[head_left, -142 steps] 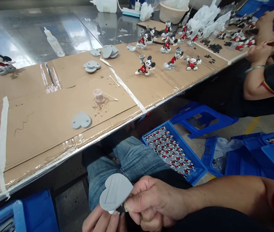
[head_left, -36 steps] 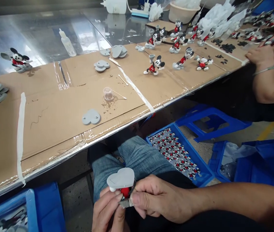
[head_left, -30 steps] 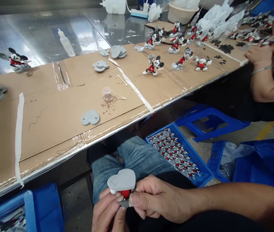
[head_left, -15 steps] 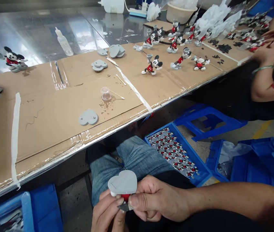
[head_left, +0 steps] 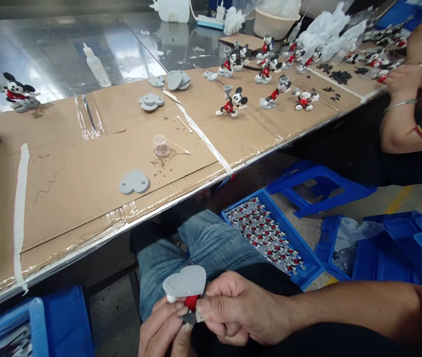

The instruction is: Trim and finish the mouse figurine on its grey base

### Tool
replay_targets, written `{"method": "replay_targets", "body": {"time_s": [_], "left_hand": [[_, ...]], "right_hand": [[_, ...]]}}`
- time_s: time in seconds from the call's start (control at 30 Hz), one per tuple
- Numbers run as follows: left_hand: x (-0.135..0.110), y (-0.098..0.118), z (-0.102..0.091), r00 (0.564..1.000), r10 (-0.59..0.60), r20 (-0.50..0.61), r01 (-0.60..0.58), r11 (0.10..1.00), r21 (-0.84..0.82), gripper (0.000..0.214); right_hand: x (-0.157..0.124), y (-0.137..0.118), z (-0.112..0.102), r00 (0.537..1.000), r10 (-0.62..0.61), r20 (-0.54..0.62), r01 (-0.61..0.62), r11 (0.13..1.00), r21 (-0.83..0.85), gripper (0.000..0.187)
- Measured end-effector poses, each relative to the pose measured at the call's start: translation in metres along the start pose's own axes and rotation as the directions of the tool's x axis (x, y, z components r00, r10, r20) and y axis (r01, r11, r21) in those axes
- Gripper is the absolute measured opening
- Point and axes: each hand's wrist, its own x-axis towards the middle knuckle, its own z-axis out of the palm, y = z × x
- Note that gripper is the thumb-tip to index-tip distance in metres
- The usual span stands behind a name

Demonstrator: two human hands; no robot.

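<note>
Since the earliest frame, the grey heart-shaped base has tipped from facing the camera to lying flatter, atop an upside-down Mickey Mouse figurine. Fingers of the left hand and right hand pinch the figurine from either side, over the jeans, apart from the cardboard-covered surface.

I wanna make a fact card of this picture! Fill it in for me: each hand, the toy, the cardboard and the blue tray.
Left hand: holding a toy figure
Right hand: gripping the same toy figure
Toy's way up: upside down, gray heart base on top
Cardboard: other toy figures, gray hearts, clear cup, cotton swabs
Blue tray: many small figures
</note>
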Motion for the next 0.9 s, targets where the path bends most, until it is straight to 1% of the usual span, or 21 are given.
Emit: {"method": "replay_targets", "body": {"time_s": [0.13, 0.23, 0.27, 0.33, 0.37, 0.4, 0.43, 0.5, 0.53, 0.57, 0.6, 0.63, 0.67, 0.7, 0.73, 0.77, 0.8, 0.83, 0.87, 0.9], "left_hand": [[0.001, 0.001, 0.001, 0.999, -0.037, -0.006, 0.037, 0.999, -0.003, 0.007], [0.002, 0.001, 0.002, 0.999, -0.038, -0.033, 0.037, 0.999, -0.025, 0.009], [0.003, 0.002, 0.002, 0.998, -0.055, -0.042, 0.054, 0.998, -0.041, 0.009], [0.008, 0.009, 0.004, 0.988, -0.149, -0.045, 0.145, 0.986, -0.083, 0.01], [0.01, 0.014, 0.006, 0.972, -0.229, -0.042, 0.224, 0.968, -0.11, 0.009], [0.013, 0.019, 0.008, 0.943, -0.33, -0.04, 0.322, 0.936, -0.141, 0.007], [0.016, 0.024, 0.01, 0.898, -0.438, -0.031, 0.427, 0.887, -0.178, 0.004], [0.019, 0.031, 0.015, 0.778, -0.628, -0.017, 0.6, 0.751, -0.275, 0.006], [0.02, 0.033, 0.017, 0.708, -0.706, -0.013, 0.663, 0.67, -0.334, 0.009], [0.02, 0.034, 0.018, 0.625, -0.78, 0.002, 0.718, 0.574, -0.392, 0.012], [0.02, 0.034, 0.019, 0.524, -0.852, 0.018, 0.767, 0.463, -0.444, 0.015], [0.019, 0.033, 0.019, 0.399, -0.916, 0.036, 0.809, 0.334, -0.483, 0.02], [0.019, 0.032, 0.019, 0.255, -0.965, 0.067, 0.842, 0.187, -0.507, 0.026], [0.018, 0.031, 0.019, 0.109, -0.988, 0.114, 0.857, 0.036, -0.514, 0.033], [0.019, 0.031, 0.019, -0.018, -0.987, 0.158, 0.853, -0.098, -0.513, 0.039], [0.019, 0.032, 0.018, -0.109, -0.974, 0.198, 0.837, -0.198, -0.51, 0.044], [0.021, 0.033, 0.017, -0.167, -0.958, 0.234, 0.818, -0.267, -0.509, 0.048], [0.022, 0.034, 0.016, -0.197, -0.943, 0.268, 0.805, -0.311, -0.505, 0.051], [0.024, 0.034, 0.015, -0.207, -0.937, 0.282, 0.804, -0.327, -0.496, 0.053], [0.026, 0.035, 0.013, -0.203, -0.938, 0.282, 0.82, -0.32, -0.475, 0.052]], "right_hand": [[-0.001, -0.002, 0.001, 1.0, -0.019, -0.021, 0.018, 0.999, -0.036, 0.054], [-0.001, -0.002, 0.001, 0.997, -0.041, -0.06, 0.04, 0.999, -0.024, 0.055], [-0.001, -0.003, 0.001, 0.996, -0.048, -0.073, 0.047, 0.999, -0.013, 0.054], [-0.001, -0.003, 0.002, 0.996, -0.06, -0.069, 0.061, 0.998, 0.016, 0.052], [-0.001, -0.003, 0.002, 0.997, -0.062, -0.043, 0.063, 0.998, 0.027, 0.051], [-0.001, -0.003, 0.002, 0.998, -0.061, -0.002, 0.061, 0.998, 0.035, 0.05], [-0.001, -0.003, 0.002, 0.997, -0.062, 0.046, 0.06, 0.997, 0.041, 0.05], [-0.001, -0.004, 0.001, 0.988, -0.083, 0.128, 0.078, 0.996, 0.042, 0.049], [-0.001, -0.004, 0.0, 0.982, -0.107, 0.153, 0.102, 0.994, 0.038, 0.048], [-0.002, -0.005, -0.002, 0.977, -0.139, 0.16, 0.135, 0.99, 0.035, 0.047], [-0.003, -0.006, -0.003, 0.973, -0.178, 0.149, 0.175, 0.984, 0.033, 0.046], [-0.004, -0.007, -0.005, 0.967, -0.218, 0.128, 0.217, 0.976, 0.028, 0.044], [-0.005, -0.009, -0.007, 0.961, -0.257, 0.104, 0.256, 0.966, 0.022, 0.042], [-0.006, -0.01, -0.008, 0.954, -0.291, 0.077, 0.291, 0.957, 0.012, 0.04], [-0.008, -0.013, -0.01, 0.946, -0.32, 0.044, 0.32, 0.947, -0.004, 0.037], [-0.01, -0.015, -0.012, 0.938, -0.346, 0.008, 0.346, 0.938, -0.032, 0.035], [-0.012, -0.017, -0.014, 0.93, -0.367, -0.03, 0.365, 0.928, -0.074, 0.034], [-0.014, -0.02, -0.015, 0.919, -0.388, -0.072, 0.376, 0.917, -0.133, 0.033], [-0.016, -0.023, -0.017, 0.903, -0.414, -0.113, 0.386, 0.898, -0.211, 0.032], [-0.018, -0.026, -0.019, 0.88, -0.451, -0.151, 0.393, 0.869, -0.302, 0.032]]}}
